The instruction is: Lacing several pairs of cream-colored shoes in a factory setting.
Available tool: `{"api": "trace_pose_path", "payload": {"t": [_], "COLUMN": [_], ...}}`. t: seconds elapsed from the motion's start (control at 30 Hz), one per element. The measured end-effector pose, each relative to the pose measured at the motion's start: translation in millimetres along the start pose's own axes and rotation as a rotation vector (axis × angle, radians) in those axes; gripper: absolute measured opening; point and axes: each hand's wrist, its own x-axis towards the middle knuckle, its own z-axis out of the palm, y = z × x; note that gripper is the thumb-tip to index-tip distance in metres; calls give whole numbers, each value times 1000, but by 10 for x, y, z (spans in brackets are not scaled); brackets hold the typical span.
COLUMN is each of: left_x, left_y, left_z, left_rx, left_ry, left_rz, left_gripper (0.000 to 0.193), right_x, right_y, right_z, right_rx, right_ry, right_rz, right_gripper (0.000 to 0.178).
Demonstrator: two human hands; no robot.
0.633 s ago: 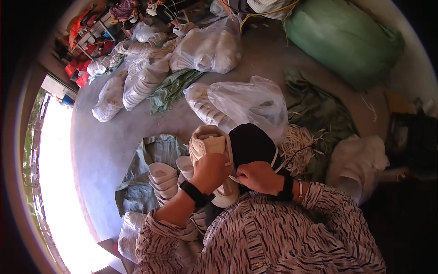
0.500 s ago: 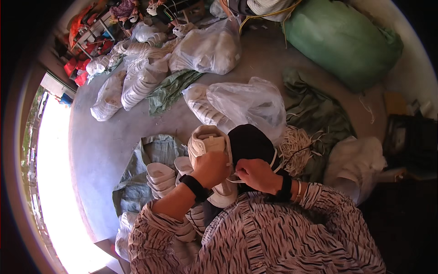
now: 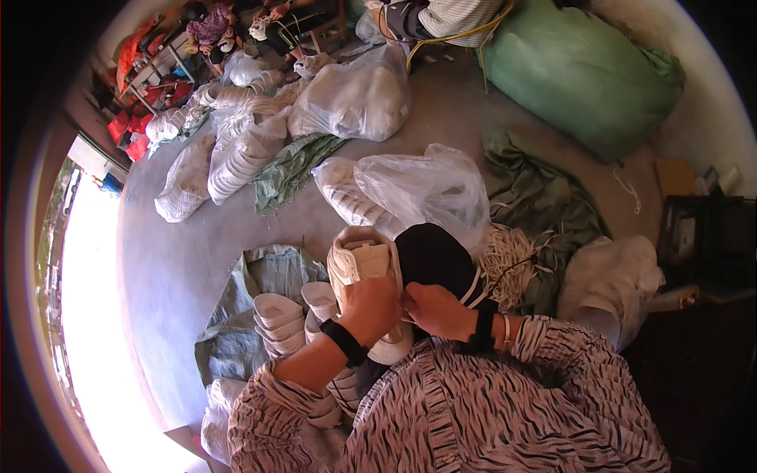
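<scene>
A cream shoe (image 3: 359, 251) stands toe toward me on my lap, its opening at the far end. My left hand (image 3: 372, 303) lies closed over its lacing area, and the fingertips are hidden from view. Close beside it, at the shoe's right edge, my right hand (image 3: 438, 310) pinches a pale shoelace (image 3: 475, 288), part of which trails over my black-clad knee (image 3: 436, 256). The two hands almost touch. What each finger grips at the eyelets is too small to make out.
Stacked pale shoe parts (image 3: 277, 319) stand left of my lap on a grey-green woven sack (image 3: 272, 268). A heap of laces (image 3: 509, 264) lies to the right. Ahead are clear plastic bags (image 3: 426, 185) and a big green sack (image 3: 579, 75). Other people (image 3: 209, 27) sit far left.
My right hand has moved slightly left, closer to my left hand and the shoe. The whole view has shifted a little, so the shoe appears lower.
</scene>
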Motion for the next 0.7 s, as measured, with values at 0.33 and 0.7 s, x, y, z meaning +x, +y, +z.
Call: {"api": "trace_pose_path", "payload": {"t": [0.33,0.7], "left_x": [-72,-34], "left_y": [51,-17], "left_z": [0,-37], "left_rx": [-83,-136], "left_ry": [16,-10], "left_rz": [-111,-75], "left_gripper": [19,23], "right_x": [111,77], "right_y": [-78,-61], "right_z": [1,-59], "right_rx": [992,244], "right_ry": [-291,-110], "right_rz": [698,168], "right_gripper": [20,17]}}
